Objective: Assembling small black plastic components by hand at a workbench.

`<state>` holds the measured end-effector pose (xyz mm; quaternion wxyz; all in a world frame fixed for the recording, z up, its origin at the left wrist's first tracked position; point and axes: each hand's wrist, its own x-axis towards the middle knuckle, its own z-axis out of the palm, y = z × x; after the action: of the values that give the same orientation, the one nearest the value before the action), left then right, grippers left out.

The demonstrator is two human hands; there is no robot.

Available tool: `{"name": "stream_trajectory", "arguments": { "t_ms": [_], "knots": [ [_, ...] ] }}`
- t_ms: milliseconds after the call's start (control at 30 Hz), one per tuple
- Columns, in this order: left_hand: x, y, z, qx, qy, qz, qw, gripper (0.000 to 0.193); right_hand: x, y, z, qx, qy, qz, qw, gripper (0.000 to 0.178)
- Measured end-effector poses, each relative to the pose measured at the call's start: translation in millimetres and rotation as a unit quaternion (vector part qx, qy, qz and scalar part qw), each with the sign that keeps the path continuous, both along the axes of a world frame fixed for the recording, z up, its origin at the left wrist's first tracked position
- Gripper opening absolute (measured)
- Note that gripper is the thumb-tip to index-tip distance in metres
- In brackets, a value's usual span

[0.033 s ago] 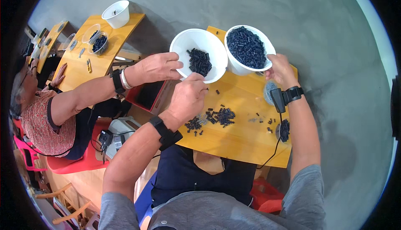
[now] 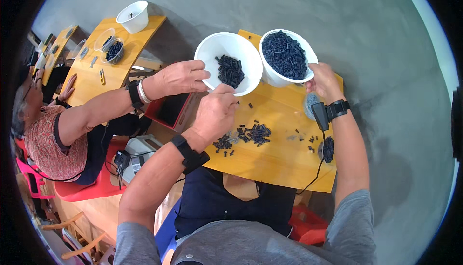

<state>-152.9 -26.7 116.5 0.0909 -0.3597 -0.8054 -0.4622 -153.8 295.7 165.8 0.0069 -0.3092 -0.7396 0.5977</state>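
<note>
My left hand is closed on the near rim of a white plastic bowl, which is tilted toward me with a small heap of short black pieces inside. A co-worker's hand holds the same bowl by its left side. With its fingers on the right rim, my right hand grips a second white bowl, filled nearly to the top with similar dark pieces. The two bowls touch or nearly touch above the far part of my table. Their undersides are hidden.
Loose black pieces lie mid-table, more by the right edge. A round container of dark pieces and a bag of small grey parts are near my right forearm. The co-worker's table stands left; a red box sits between.
</note>
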Motion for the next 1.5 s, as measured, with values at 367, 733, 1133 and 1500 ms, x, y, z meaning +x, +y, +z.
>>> {"name": "stream_trajectory", "arguments": {
  "t_ms": [367, 733, 1133, 1500],
  "knots": [
    [8, -17, 10, -0.029, -0.020, 0.011, 0.999, 0.009, 21, -12, -41, -0.057, 0.010, -0.035, 0.998, 0.023],
    [23, -70, 7, 0.055, 0.031, 0.104, 0.993, 0.014, 2, -40, -76, -0.112, 0.019, -0.051, 0.992, 0.024],
    [121, -112, -41, 0.097, -0.305, 0.054, 0.946, 0.011, 17, -45, -75, -0.035, 0.012, -0.081, 0.996, 0.030],
    [165, -86, -47, 0.083, -0.383, -0.053, 0.918, 0.008, 105, -68, -121, 0.082, -0.007, -0.027, 0.996, 0.021]
  ]
}}
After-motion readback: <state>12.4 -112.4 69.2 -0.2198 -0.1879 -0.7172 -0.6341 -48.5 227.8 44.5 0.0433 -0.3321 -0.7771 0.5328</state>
